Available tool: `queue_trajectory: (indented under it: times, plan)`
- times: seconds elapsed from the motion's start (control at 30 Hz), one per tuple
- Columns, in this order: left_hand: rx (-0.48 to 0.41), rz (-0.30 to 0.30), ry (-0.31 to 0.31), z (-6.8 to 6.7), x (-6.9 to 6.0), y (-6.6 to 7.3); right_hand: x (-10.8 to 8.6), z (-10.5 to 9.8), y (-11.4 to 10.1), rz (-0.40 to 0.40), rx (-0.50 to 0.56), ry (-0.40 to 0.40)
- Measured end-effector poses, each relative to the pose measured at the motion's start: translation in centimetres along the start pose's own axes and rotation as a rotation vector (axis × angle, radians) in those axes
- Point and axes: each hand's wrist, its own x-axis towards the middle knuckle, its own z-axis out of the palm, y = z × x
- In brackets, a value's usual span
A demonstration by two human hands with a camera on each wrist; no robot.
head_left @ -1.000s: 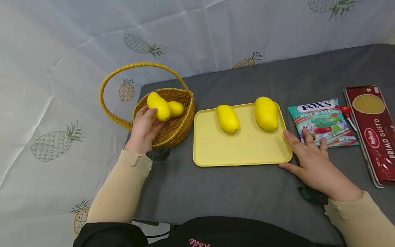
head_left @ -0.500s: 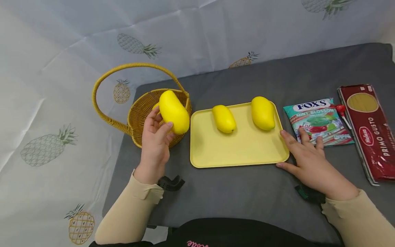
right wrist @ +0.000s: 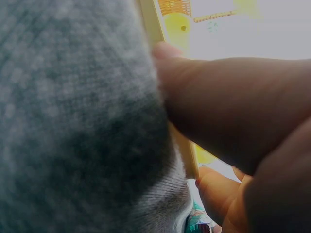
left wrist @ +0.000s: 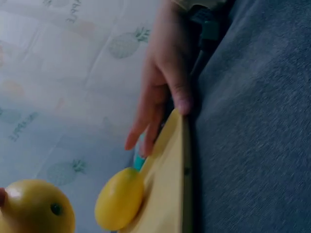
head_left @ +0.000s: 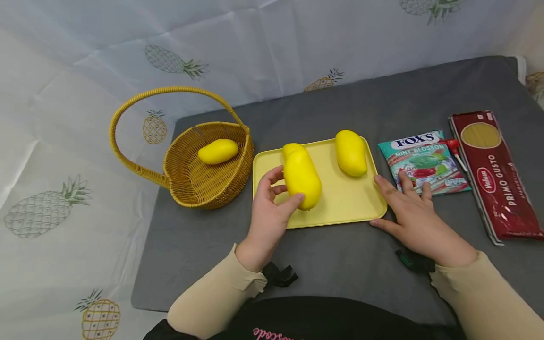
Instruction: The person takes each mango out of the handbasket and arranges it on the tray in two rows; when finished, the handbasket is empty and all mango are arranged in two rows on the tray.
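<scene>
Altogether we count four: a first mango, gripped in our left hand over one tray; a second mango half hidden just beyond; a third mango farther right; a fourth mango in one basket to that hand's left. Our right hand, fingers spread, touches the tray, near one candy bag, one lollipop and one red packet. The surface is grey; pineapple-print cloth hangs behind.
</scene>
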Motion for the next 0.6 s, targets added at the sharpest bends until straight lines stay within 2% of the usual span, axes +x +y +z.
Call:
queue_trajectory:
  times: [0.1,0.33,0.5,0.6]
  plan:
    - [0.112,-0.028,-0.053,1.4,0.0,-0.8,0.2,-0.1,-0.2,0.001,0.005,-0.006]
    - [0.32,-0.037,-0.142,3.5,0.1,-2.7,0.4,-0.1,-0.5,0.015,-0.002,-0.01]
    - [0.384,-0.047,-0.178,4.5,0.1,-3.1,0.0,-0.2,-0.3,0.016,-0.005,0.0]
    - [0.391,-0.06,-0.178,4.6,0.2,-3.1,0.0,-0.2,-0.4,0.017,-0.007,-0.002]
